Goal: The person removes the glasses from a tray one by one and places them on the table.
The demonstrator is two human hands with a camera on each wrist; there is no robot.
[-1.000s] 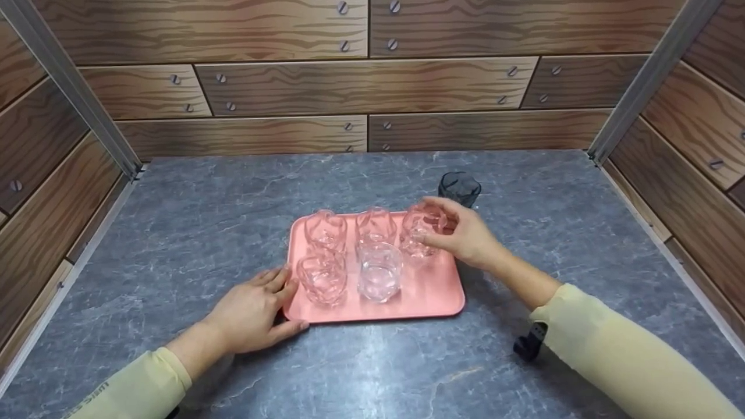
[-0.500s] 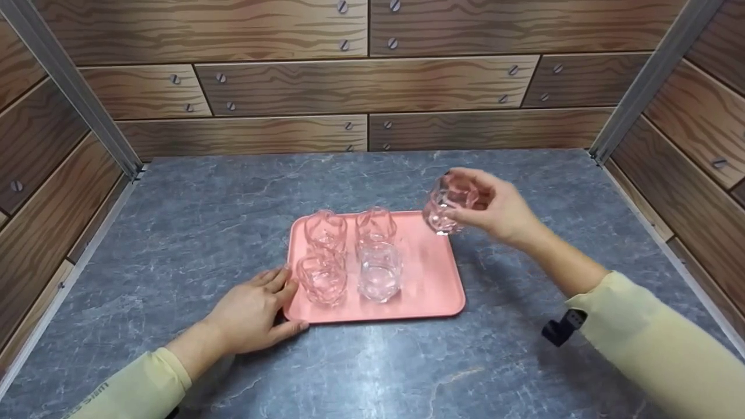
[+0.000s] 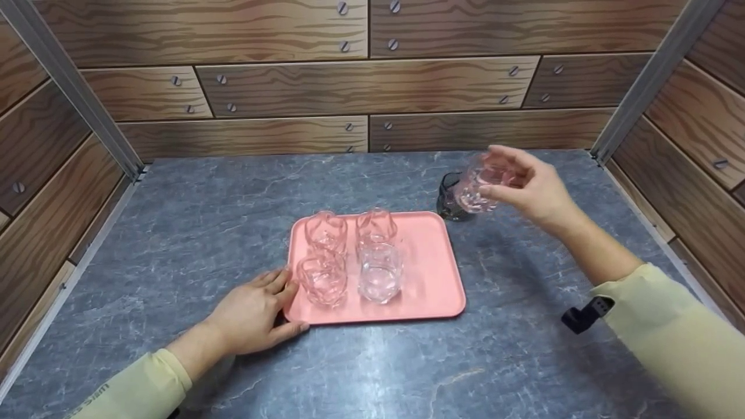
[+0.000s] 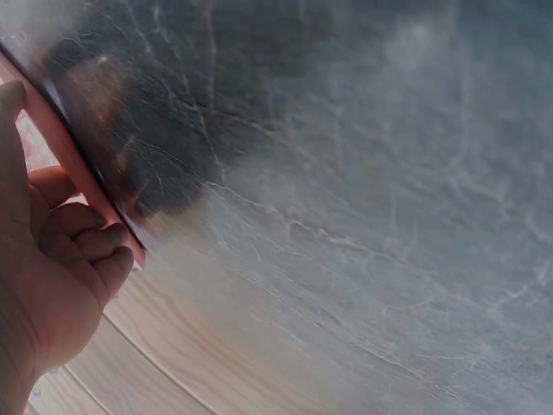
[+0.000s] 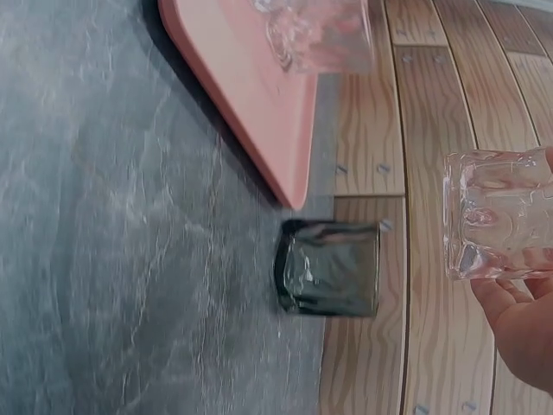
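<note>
Nearest to us, our left hand rests on the grey stone-patterned table with its fingers relaxed against the near left corner of the pink tray; in the left wrist view the loosely bent fingers touch the tray's edge without gripping it. We judge this a good steadying hold, and we would keep the palm down so the tray cannot slide.

On the tray stand four clear glasses in two rows of two: a wavy one at the near left, a faceted one at the near right, and two more wavy ones just behind them. The tray's right side is bare.

Farther off and to the right, our right hand holds a clear glass in the air, beyond the tray's far right corner. Fingers and thumb pinch it by the side near its rim; the right wrist view shows the glass clear of the table, with the fingertips curled on it. Just below and behind it stands a dark smoky glass on the table, near the tray's corner but apart from it; the right wrist view shows it upright.

To do this well, we judge that we should keep the carried glass level, hold it clear of the dark one, and lower it straight down onto bare table beside it, loosening the fingers only once the base sits flat.
</note>
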